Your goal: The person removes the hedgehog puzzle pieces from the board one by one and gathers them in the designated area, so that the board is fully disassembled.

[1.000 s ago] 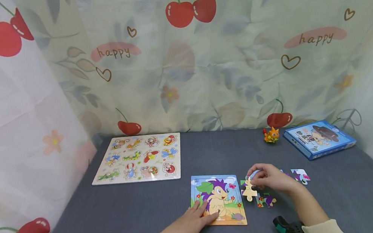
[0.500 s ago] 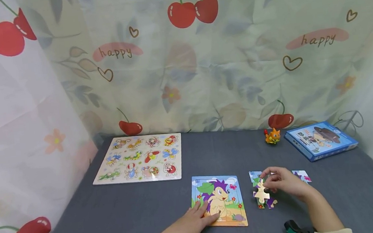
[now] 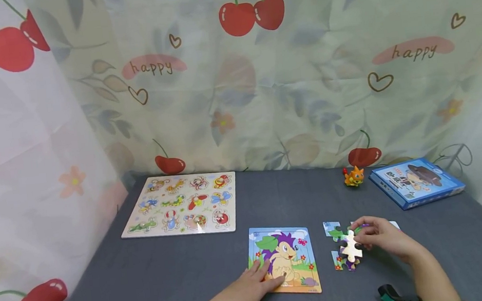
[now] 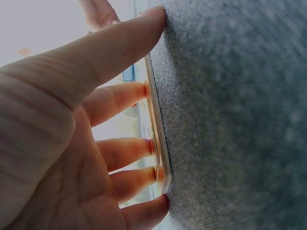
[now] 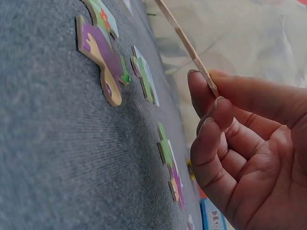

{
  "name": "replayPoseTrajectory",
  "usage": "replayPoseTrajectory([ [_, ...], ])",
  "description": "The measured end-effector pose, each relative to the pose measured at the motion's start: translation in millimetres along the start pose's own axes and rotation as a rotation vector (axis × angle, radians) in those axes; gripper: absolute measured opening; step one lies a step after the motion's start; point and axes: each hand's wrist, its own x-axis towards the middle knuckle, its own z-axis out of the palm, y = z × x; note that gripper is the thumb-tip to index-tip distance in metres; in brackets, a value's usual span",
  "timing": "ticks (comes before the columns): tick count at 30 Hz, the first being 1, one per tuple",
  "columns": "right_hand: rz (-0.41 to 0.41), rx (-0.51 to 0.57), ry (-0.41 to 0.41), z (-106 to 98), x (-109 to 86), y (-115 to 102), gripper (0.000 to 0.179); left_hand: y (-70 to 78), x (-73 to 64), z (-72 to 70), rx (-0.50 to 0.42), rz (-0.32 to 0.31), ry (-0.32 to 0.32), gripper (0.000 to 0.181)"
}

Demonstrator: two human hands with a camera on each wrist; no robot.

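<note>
Grey cloth covers the bench point(image 3: 178, 270), and my left hand point(image 3: 247, 291) lies with fingers spread on the near-left part of the hedgehog puzzle point(image 3: 304, 269), thumb tip down on the cloth beside it. That puzzle lies flat toward the bench's near edge. My right hand point(image 3: 380, 238) pinches a cream puzzle piece point(image 3: 350, 248) between thumb and fingertips, tilted and lifted off the bench, above some loose pieces point(image 3: 332, 228) that lie between the hedgehog puzzle and the bench's right edge. A black-and-green device point(image 3: 391, 298) sits by my right wrist. At the far left corner lies an insect board point(image 3: 192, 215); near the far edge, toward the right, stands an orange toy point(image 3: 353, 177), and a blue box point(image 3: 418, 183) lies by the far right corner.
</note>
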Motion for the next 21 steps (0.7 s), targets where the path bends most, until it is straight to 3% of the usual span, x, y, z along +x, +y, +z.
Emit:
replayPoseTrajectory([
  [21,0.029,-0.057,-0.01,-12.5,-9.6,9.1,0.045,2.1,-0.1,-2.2,-0.008,-0.028,-0.01,0.074],
])
